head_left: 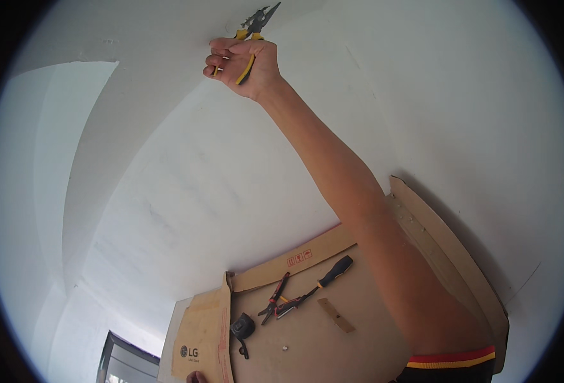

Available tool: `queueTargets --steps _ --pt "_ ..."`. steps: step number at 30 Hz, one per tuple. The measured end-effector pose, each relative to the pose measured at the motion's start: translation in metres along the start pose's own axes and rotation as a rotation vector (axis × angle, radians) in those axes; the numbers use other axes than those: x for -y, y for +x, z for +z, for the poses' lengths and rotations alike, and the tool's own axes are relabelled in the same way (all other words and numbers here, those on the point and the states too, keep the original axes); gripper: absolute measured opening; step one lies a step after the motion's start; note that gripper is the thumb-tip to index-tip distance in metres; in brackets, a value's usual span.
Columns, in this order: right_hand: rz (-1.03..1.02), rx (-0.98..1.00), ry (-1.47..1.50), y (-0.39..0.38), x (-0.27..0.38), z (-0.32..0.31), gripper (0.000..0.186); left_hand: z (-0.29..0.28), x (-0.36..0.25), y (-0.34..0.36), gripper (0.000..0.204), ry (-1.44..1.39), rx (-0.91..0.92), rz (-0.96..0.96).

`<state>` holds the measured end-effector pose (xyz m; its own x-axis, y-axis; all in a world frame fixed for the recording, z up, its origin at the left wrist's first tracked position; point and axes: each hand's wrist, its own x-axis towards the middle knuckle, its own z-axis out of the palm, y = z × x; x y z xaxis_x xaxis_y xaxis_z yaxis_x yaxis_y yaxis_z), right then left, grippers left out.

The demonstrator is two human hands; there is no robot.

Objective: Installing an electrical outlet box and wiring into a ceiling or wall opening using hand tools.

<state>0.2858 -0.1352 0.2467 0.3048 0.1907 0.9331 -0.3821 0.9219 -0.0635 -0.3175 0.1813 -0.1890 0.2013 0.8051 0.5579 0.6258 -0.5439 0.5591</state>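
Note:
My right hand [247, 64] is raised high at the top of the view, its arm reaching up from the lower right. It is closed round a pair of pliers [247, 68] with yellow and black handles. The handles are spread, and the dark metal jaws point up close to the white wall surface. Whether the jaws touch anything there is too small to tell. Only fingertips of my left hand [195, 377] show at the bottom edge, at the cardboard flap; the rest is out of view.
Below lies an opened cardboard box [320, 345] with raised flaps. On it rest red-and-black pliers [274, 300], a dark-handled screwdriver [337, 270], a black rounded object [243, 325] and a brown strip [336, 315]. White walls surround it; a dark frame [107, 351] stands lower left.

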Motion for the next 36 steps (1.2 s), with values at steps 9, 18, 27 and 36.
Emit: queueTargets --steps 9,18,27,36 --pt "0.367 0.414 0.192 -0.027 0.043 -0.039 0.010 0.004 0.009 0.007 0.022 -0.014 0.004 -0.004" --pt "0.158 0.153 -0.013 -0.006 0.019 -0.012 0.031 0.008 0.003 0.006 0.020 -0.019 0.000 0.041" --pt "0.024 0.034 -0.059 0.003 0.008 -0.005 0.030 0.010 0.026 0.012 0.025 0.016 -0.018 0.079" --pt "0.435 0.332 0.151 -0.037 0.062 -0.054 0.024 0.003 -0.016 0.002 0.026 -0.028 -0.054 0.013"
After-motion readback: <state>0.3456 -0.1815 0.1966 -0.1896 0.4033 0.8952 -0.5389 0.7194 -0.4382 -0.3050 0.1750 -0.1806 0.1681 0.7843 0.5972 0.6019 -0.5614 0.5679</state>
